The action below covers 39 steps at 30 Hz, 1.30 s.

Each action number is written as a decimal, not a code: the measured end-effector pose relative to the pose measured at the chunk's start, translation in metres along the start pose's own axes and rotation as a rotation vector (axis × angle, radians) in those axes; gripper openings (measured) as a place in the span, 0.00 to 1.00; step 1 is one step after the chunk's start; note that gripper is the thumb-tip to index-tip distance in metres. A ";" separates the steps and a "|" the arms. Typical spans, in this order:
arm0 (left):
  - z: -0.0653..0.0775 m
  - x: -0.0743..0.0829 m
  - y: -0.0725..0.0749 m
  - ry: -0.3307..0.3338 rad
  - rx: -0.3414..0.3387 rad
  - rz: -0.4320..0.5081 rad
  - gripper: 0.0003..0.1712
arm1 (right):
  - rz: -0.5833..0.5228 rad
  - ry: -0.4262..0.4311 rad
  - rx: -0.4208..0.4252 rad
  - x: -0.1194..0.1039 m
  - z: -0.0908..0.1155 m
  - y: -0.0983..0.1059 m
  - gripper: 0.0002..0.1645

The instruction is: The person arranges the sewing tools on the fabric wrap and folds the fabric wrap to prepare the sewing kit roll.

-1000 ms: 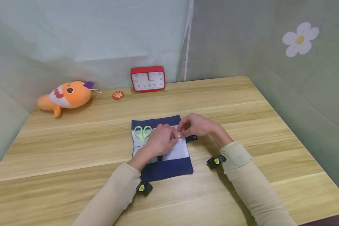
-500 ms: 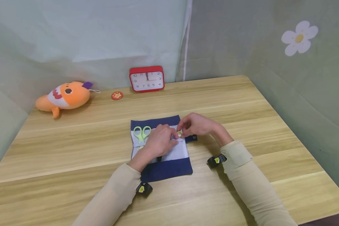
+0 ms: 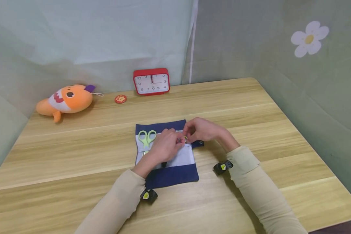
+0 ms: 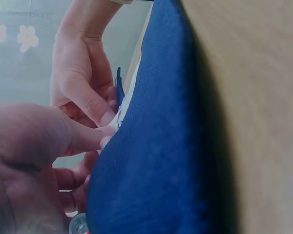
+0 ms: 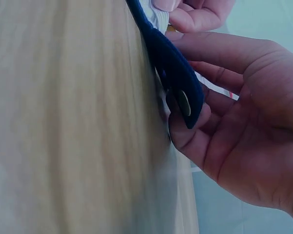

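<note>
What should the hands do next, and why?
Perhaps the right hand should ease the small, round, gold-rimmed object under the pale, ribbed fabric band: it is at the object, the left hand is at the band, and the light green scissors already sit tucked under a pale strip.

Left hand (image 3: 166, 144) and right hand (image 3: 204, 129) close together, fingers (image 3: 189, 127) bent, both forearms (image 3: 120, 196) slanting inward.

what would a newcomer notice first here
Probably the orange plush toy at the back left of the table, then the red clock near the back edge. Next, the left grip and right grip, close together over the open navy case with green scissors in its left side.
</note>
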<state>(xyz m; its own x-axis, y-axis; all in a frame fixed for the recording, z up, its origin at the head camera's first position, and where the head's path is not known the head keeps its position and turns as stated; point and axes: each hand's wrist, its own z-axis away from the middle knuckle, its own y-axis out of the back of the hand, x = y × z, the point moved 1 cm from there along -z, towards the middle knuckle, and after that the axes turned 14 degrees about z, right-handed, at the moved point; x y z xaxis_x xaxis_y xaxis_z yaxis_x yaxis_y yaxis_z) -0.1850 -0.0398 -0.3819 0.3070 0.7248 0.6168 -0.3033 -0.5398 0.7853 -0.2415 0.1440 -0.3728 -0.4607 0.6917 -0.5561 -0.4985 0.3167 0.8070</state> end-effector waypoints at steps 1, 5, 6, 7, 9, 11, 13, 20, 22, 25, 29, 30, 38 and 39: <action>0.000 0.000 0.000 -0.002 -0.001 0.002 0.04 | -0.011 -0.003 -0.001 0.000 0.000 0.000 0.08; 0.000 0.000 0.000 -0.007 -0.001 0.009 0.05 | -0.043 -0.008 -0.001 0.000 0.000 -0.001 0.08; 0.000 0.000 0.000 -0.007 -0.001 0.010 0.05 | -0.048 -0.010 -0.001 0.000 0.000 -0.001 0.08; 0.000 0.000 0.000 -0.005 0.000 0.010 0.05 | -0.053 -0.011 -0.002 0.000 0.000 -0.001 0.08; 0.000 -0.001 0.000 -0.003 0.002 0.009 0.05 | -0.058 -0.012 -0.003 0.000 -0.001 -0.001 0.08; 0.000 -0.001 0.000 0.000 0.003 0.010 0.05 | -0.067 -0.010 -0.005 0.000 -0.001 -0.001 0.08; 0.001 -0.001 0.000 0.004 0.002 0.014 0.04 | -0.081 -0.008 -0.005 0.000 0.000 -0.001 0.07; 0.002 0.000 0.000 0.015 0.005 0.025 0.04 | -0.127 -0.028 0.007 0.003 0.000 -0.002 0.06; 0.002 0.000 0.000 0.015 0.004 0.025 0.05 | -0.127 -0.034 0.007 0.004 0.000 -0.002 0.06; 0.002 0.000 -0.001 0.012 0.003 0.023 0.05 | -0.117 -0.037 0.007 0.004 0.000 -0.002 0.06; 0.002 0.000 -0.001 0.013 -0.003 0.006 0.05 | -0.091 -0.038 0.006 0.003 0.000 -0.001 0.07; 0.001 0.000 -0.001 0.014 -0.005 0.000 0.05 | -0.085 -0.037 0.002 0.002 0.000 -0.001 0.07; 0.001 0.000 -0.001 0.012 -0.016 -0.001 0.03 | -0.060 -0.017 -0.082 0.001 0.003 0.001 0.09; 0.002 -0.001 0.000 0.004 -0.016 0.005 0.04 | -0.054 -0.012 -0.092 0.000 0.003 0.002 0.10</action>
<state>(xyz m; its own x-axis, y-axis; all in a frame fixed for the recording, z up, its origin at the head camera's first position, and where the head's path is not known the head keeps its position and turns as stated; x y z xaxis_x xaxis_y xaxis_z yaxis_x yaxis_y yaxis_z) -0.1838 -0.0409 -0.3821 0.3019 0.7236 0.6207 -0.3197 -0.5366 0.7809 -0.2400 0.1471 -0.3709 -0.4228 0.6828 -0.5958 -0.5880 0.2936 0.7537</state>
